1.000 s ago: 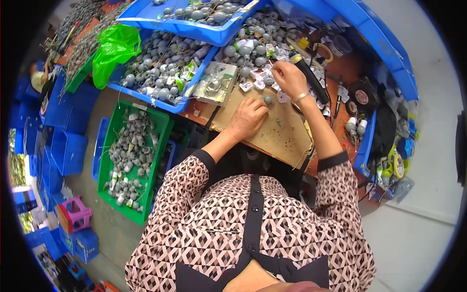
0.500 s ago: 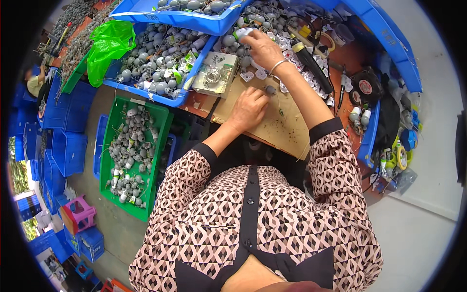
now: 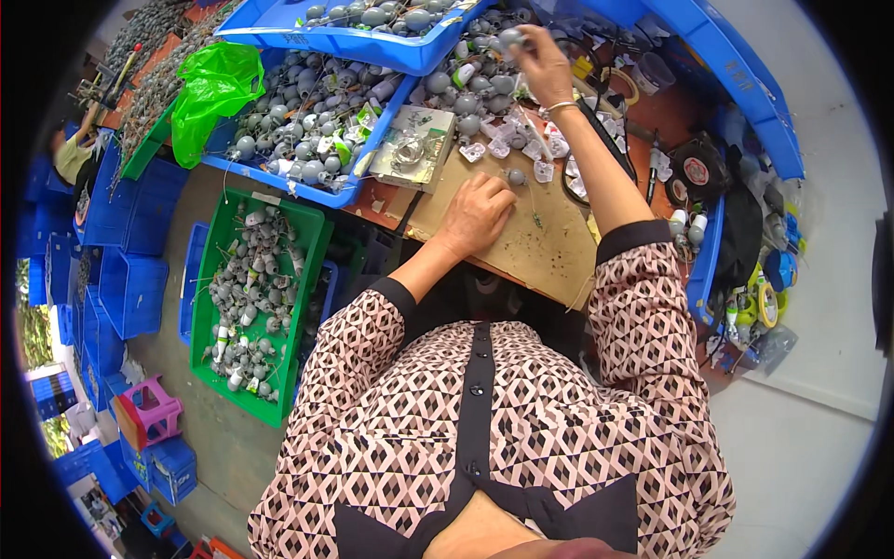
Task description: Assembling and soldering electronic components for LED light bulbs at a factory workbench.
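My right hand [image 3: 545, 70] is raised over the far pile of grey bulb-like parts [image 3: 475, 88], with a grey round bulb-like part [image 3: 510, 39] pinched in its fingertips. My left hand [image 3: 475, 216] rests with curled fingers on a brown board [image 3: 549, 247]; what they hold, if anything, is hidden. Just beyond its knuckles lies a single grey ball-shaped part [image 3: 516, 175], and a thin wire runs near it to a small green piece [image 3: 537, 221]. White plastic pieces [image 3: 544, 170] are scattered along the board's far edge.
A blue bin [image 3: 349, 191] of grey parts stands at the far left, under another blue tray [image 3: 419, 58]. Lower down is a green crate [image 3: 200, 359] of similar parts. A flat box [image 3: 410, 140] sits beside the board. Tape rolls [image 3: 768, 303] and a blue bin wall [image 3: 736, 70] are at right.
My right hand has moved farther away and to the right, and now has a grey bulb-like part in its fingertips. A white-and-green piece it was touching lies on the pile. My left hand stays put.
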Available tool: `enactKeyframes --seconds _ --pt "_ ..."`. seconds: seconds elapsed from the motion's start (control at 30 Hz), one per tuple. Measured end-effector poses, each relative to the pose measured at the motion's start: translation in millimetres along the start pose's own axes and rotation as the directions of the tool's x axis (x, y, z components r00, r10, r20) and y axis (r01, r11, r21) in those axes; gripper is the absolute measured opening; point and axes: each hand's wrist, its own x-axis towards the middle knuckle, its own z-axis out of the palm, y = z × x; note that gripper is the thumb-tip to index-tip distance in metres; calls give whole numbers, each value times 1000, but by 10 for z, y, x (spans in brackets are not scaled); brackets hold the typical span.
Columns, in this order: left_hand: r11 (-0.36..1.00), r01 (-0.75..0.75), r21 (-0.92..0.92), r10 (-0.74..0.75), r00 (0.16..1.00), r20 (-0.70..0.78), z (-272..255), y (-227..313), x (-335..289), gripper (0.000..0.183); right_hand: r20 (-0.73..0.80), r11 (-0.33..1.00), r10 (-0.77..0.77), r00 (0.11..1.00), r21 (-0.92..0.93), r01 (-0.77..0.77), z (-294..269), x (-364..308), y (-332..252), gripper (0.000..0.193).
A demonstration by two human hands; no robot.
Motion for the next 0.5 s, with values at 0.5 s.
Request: enactKeyframes --seconds 0.5 --pt "1000 23 7 -23 999 30 85 114 116 9 345 -91 551 760 930 -357 -1125 -430 -184 21"
